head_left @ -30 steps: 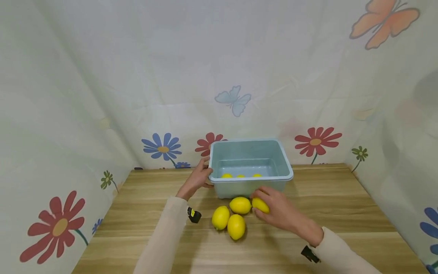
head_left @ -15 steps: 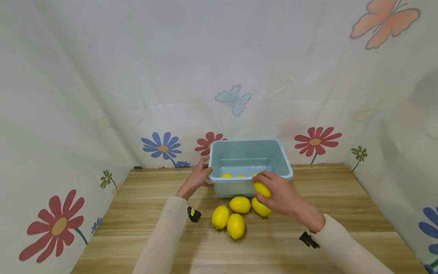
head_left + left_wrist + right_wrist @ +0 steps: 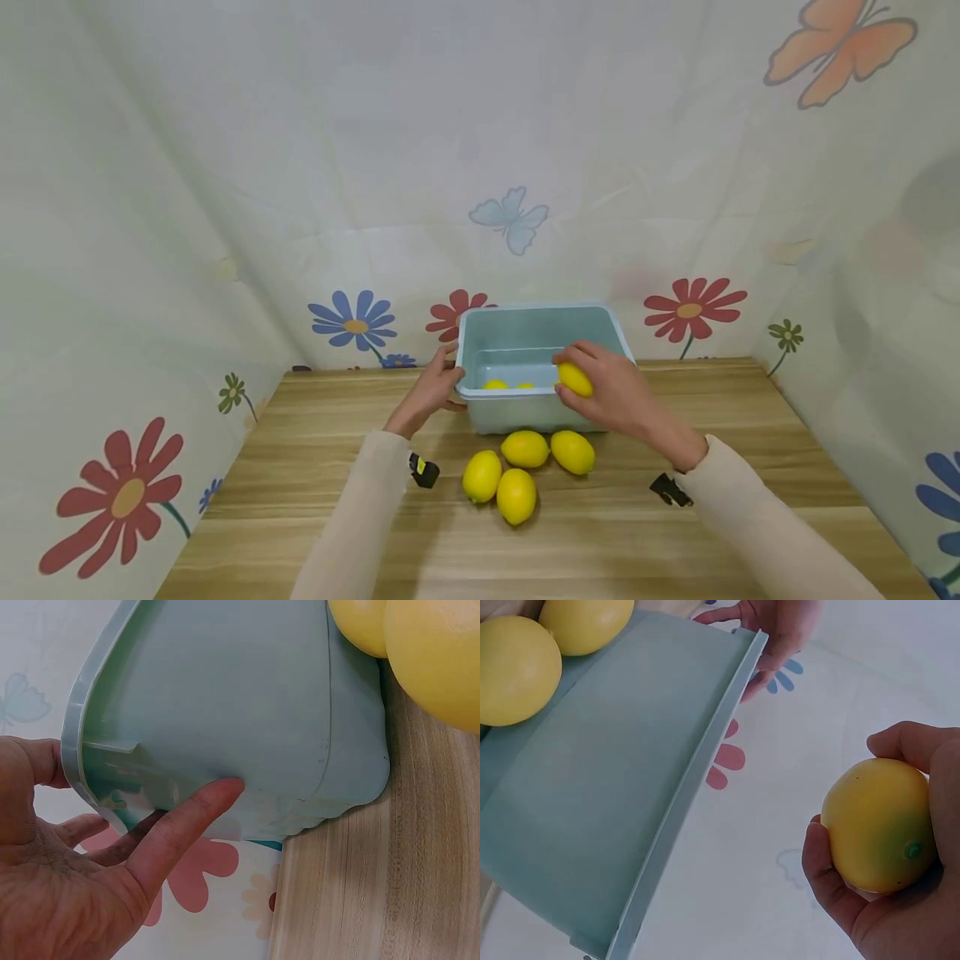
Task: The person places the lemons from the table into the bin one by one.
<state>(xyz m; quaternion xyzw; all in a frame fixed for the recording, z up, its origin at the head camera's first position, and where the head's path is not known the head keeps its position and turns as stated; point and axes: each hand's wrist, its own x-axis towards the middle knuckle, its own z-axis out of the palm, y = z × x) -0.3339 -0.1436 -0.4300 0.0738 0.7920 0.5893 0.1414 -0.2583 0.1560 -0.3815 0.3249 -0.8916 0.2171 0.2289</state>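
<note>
My right hand (image 3: 611, 392) grips a yellow lemon (image 3: 576, 379) just above the front rim of a pale blue-green plastic basin (image 3: 540, 412). In the right wrist view, fingers and thumb wrap around that lemon (image 3: 881, 825), its green stem end showing. My left hand (image 3: 435, 387) holds the basin's left side, near the front corner. Seen in the left wrist view, the thumb is at the rim and a finger (image 3: 191, 821) presses the outer wall. Two lemons (image 3: 495, 385) show inside the basin; its front wall hides their lower parts.
Several lemons (image 3: 517, 496) lie on the wooden table (image 3: 300, 483) in front of the basin. A white curtain (image 3: 375, 167) printed with flowers and butterflies stands behind and at both sides. Black cameras (image 3: 425, 471) sit on both wrists.
My right hand has lifted one lemon from the table up to the basin's front rim. Another lemon behind it on the table has come into view. The left hand stays put.
</note>
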